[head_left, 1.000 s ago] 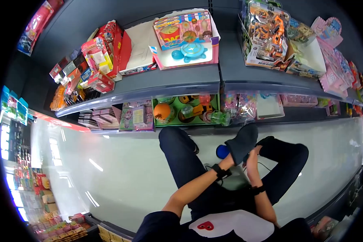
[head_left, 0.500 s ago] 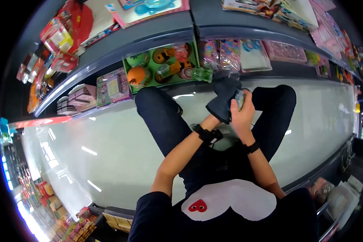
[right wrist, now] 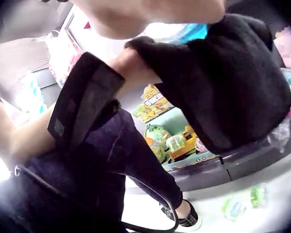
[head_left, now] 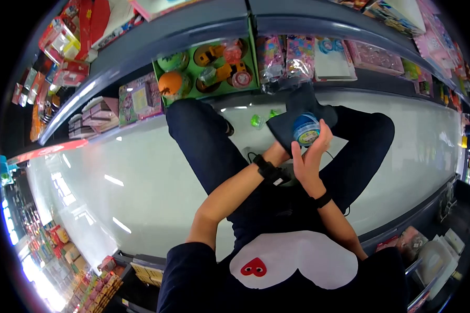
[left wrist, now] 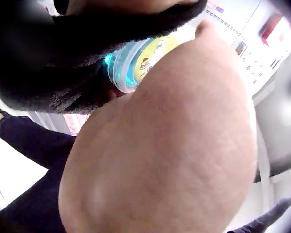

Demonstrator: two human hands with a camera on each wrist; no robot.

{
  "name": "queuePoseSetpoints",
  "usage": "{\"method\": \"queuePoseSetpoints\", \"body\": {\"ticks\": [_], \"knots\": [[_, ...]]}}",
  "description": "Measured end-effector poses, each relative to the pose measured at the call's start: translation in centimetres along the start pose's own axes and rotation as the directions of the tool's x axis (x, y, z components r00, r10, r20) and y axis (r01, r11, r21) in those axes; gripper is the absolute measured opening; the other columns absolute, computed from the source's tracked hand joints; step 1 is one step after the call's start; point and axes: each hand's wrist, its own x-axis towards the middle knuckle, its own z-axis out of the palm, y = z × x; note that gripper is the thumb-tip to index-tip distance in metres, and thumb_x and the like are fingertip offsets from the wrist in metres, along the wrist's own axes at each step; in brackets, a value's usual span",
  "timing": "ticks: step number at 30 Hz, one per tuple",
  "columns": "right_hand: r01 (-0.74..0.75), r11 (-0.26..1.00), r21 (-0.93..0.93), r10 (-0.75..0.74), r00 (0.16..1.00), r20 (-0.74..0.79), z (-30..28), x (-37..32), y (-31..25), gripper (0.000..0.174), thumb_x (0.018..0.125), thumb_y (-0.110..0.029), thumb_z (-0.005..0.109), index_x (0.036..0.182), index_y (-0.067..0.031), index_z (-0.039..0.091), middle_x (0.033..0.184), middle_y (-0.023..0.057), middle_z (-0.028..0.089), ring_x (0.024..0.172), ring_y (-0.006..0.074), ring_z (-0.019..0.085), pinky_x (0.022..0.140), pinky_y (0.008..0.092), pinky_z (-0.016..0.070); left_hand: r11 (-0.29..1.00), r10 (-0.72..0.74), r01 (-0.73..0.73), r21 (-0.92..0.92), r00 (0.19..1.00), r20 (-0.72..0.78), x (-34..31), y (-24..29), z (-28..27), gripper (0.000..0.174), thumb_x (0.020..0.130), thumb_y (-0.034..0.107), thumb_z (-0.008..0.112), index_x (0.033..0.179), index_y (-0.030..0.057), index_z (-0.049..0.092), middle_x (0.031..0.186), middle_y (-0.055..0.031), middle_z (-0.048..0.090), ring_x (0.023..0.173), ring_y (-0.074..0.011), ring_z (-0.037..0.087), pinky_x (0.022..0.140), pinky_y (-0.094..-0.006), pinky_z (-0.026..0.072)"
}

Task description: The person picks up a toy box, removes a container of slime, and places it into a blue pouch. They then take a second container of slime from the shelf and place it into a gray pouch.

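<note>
Right fingers (head_left: pixel 324 137) curl round tub (head_left: pixel 305 129); left fingers hidden under cloth (head_left: pixel 296 110), grip unclear. Tub looks light, stiff, slick plastic; hold by the sides, firm pinch.

The dark cloth (head_left: pixel 292 117) covered the left hand (head_left: pixel 278 154), so its fingers could not be seen. The words on the small tub (head_left: pixel 305 130) were too tiny to read. Up close, the blurry right hand (left wrist: pixel 165 145) hid most of the tub.
</note>
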Motion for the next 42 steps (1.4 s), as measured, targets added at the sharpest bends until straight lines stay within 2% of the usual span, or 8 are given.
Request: {"method": "queuePoseSetpoints", "body": {"ticks": [6,14,20,22,28,32,40,42], "knots": [[-0.040,0.878,-0.478,0.067,0.997,0.039,-2.0,1.1,2.0,0.057,0.088,-0.034,0.061,0.130,0.0008,0.043,0.131,0.0192,0.043,0.119,0.0384,0.037,0.099,0.0483,0.0256,0.977,0.168,-0.135,0.168,0.965,-0.203,2.5,-6.4,-0.6,0.028,0.099,0.034,0.047,0.108,0.0089,0.055,0.100,-0.0007,0.058,0.090,-0.0136,0.056,0.083,-0.0315,0.0487],[-0.508,0.735,0.448,0.346,0.850,0.397,-1.8,7.8,7.1,0.034,0.099,-0.030,0.047,0.111,0.0001,0.059,0.104,0.0107,0.062,0.094,0.0169,0.058,0.077,0.0278,0.0461,0.939,0.067,-0.065,-0.338,0.998,-0.006,2.1,2.7,-2.4,0.044,0.098,0.042,0.044,0.118,0.0054,0.056,0.109,-0.0112,0.064,0.101,-0.0270,0.062,0.095,-0.0422,0.0477],[-0.240,0.951,-0.195,0.303,0.596,0.743,2.5,12.0,19.0,0.045,0.091,-0.044,0.054,0.104,-0.0025,0.062,0.082,0.0166,0.065,0.075,0.0281,0.064,0.069,0.0367,0.0491,0.848,0.365,-0.277,0.452,0.923,-0.120,-0.3,13.3,-1.3,0.036,0.095,0.040,0.051,0.113,0.0101,0.059,0.103,-0.0070,0.066,0.095,-0.0235,0.064,0.082,-0.0394,0.0537],[-0.319,0.851,-0.417,0.502,0.259,0.825,4.6,11.1,20.9,0.050,0.087,-0.050,0.056,0.101,-0.0018,0.062,0.088,0.0187,0.067,0.082,0.0349,0.064,0.074,0.0427,0.0492,0.733,0.391,-0.232,0.640,0.913,-0.118,-0.8,15.3,-2.1,0.034,0.094,0.039,0.051,0.111,0.0103,0.059,0.103,-0.0062,0.066,0.095,-0.0232,0.064,0.080,-0.0396,0.0535],[-0.128,0.855,-0.502,0.516,0.120,0.848,15.5,-0.6,32.0,0.076,0.077,-0.030,0.065,0.140,-0.0050,0.032,0.127,0.0290,0.051,0.113,0.0425,0.055,0.092,0.0482,0.0470,0.990,-0.130,0.142,-0.001,0.903,-0.409,-0.1,17.9,-8.3,0.031,0.096,0.036,0.047,0.104,0.0083,0.059,0.101,-0.0077,0.065,0.095,-0.0234,0.062,0.082,-0.0394,0.0528],[-0.240,0.716,-0.655,0.697,0.196,0.690,19.6,-3.5,28.2,0.070,0.082,-0.018,0.059,0.146,-0.0309,0.032,0.151,0.0209,0.026,0.123,0.0431,0.049,0.093,0.0501,0.0486,0.982,-0.007,0.101,0.157,0.860,-0.510,2.8,16.1,-9.7,0.030,0.100,0.033,0.044,0.112,0.0091,0.057,0.107,-0.0060,0.064,0.101,-0.0208,0.061,0.092,-0.0349,0.0488],[-0.169,0.778,-0.606,0.532,0.690,0.491,24.5,-11.9,32.1,0.043,0.083,-0.002,0.053,0.125,-0.0122,0.048,0.114,0.0292,0.054,0.098,0.0453,0.058,0.080,0.0513,0.0494,0.920,-0.011,0.187,0.346,0.892,-0.452,3.1,14.3,-6.0,0.037,0.100,0.032,0.048,0.128,0.0084,0.054,0.113,-0.0031,0.063,0.103,-0.0166,0.060,0.091,-0.0291,0.0490],[-0.146,0.834,-0.532,0.494,0.626,0.603,24.9,-9.6,34.4,0.036,0.082,-0.001,0.054,0.116,-0.0109,0.053,0.103,0.0270,0.059,0.092,0.0441,0.060,0.076,0.0496,0.0506,0.949,-0.030,0.171,0.265,0.885,-0.465,3.0,14.2,-6.4,0.036,0.100,0.030,0.048,0.127,0.0067,0.053,0.116,-0.0051,0.062,0.104,-0.0181,0.061,0.089,-0.0292,0.0504]]}}
